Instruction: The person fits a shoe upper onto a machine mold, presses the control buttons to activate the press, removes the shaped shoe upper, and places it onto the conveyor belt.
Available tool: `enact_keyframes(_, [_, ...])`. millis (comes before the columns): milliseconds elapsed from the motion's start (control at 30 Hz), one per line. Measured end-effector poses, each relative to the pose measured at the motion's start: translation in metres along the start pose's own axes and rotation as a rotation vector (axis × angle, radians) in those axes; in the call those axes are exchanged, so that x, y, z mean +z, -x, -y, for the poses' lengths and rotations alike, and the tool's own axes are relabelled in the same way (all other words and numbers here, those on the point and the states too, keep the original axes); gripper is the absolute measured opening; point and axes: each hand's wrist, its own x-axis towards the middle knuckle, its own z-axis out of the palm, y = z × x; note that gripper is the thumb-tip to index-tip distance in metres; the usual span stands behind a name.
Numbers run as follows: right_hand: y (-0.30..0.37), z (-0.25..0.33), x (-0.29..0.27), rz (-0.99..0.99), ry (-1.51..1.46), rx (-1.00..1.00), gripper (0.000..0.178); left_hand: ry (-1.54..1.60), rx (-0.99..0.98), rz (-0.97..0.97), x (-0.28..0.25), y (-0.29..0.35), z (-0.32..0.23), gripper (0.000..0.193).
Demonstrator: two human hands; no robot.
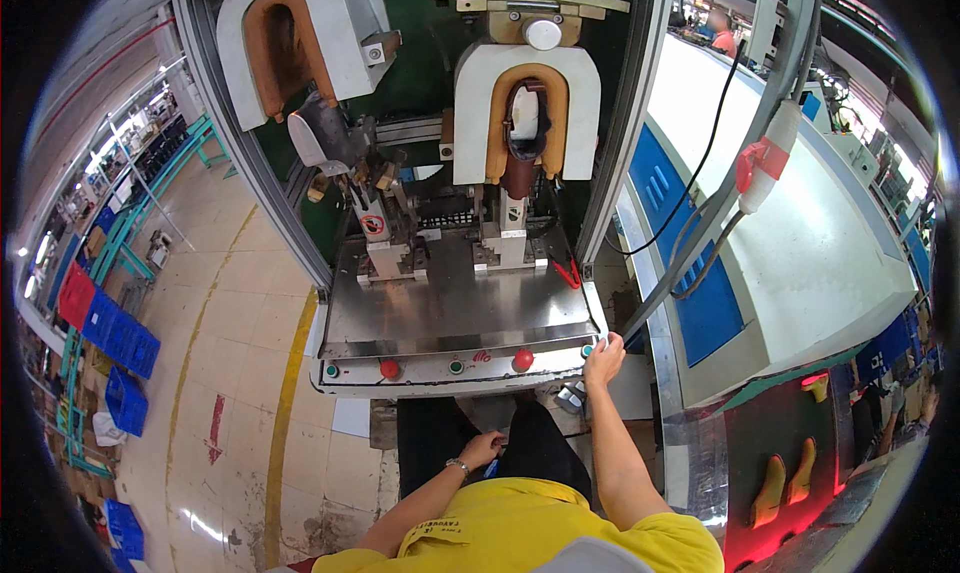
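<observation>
Right hand point(603, 361): fingers part-curled at the right end of the panel point(425, 369), near a green button point(587, 352); hold unclear. Left hand point(482, 450): curled at lap; hold unclear. Machine point(450, 313) front: panel, one; red buttons point(523, 360), two; green buttons point(456, 367), three.

L metal post point(392, 259): sm. white sticker point(373, 224) w/ red ring sign, dark mark inside, details unclear. R metal post point(509, 250): white label point(514, 213) w/ dk. green symbol, too sm. to make out. Ctrl panel point(420, 370), front: red hand-like mark point(482, 356) betw. mid green btn point(456, 367) & R red btn point(523, 360). Floor point(255, 318), L side: red arrow point(215, 430), head twd. wearer's side. Yellow shirt point(520, 523): dk. lettering point(438, 529), approx. 2 lines, tilted.
</observation>
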Motion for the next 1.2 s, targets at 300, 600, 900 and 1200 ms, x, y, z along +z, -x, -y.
enact_keyframes(300, [-0.017,-0.002,0.001,0.204,0.061,0.063,0.015,-0.546,-0.142,0.457,0.013,-0.016,0.006,0.046])
enact_keyframes(600, [-0.014,-0.007,0.005,0.15,0.104,-0.015,0.016,-0.388,-0.105,0.366,0.019,-0.019,0.021,0.04])
enact_keyframes(900, [-0.016,-0.009,0.006,0.145,0.11,0.014,0.016,-0.269,-0.127,0.299,0.008,-0.016,0.005,0.048])
enact_keyframes(1200, [-0.016,-0.009,0.008,0.133,0.099,0.006,0.015,-0.279,-0.183,0.327,0.004,-0.016,0.0,0.05])
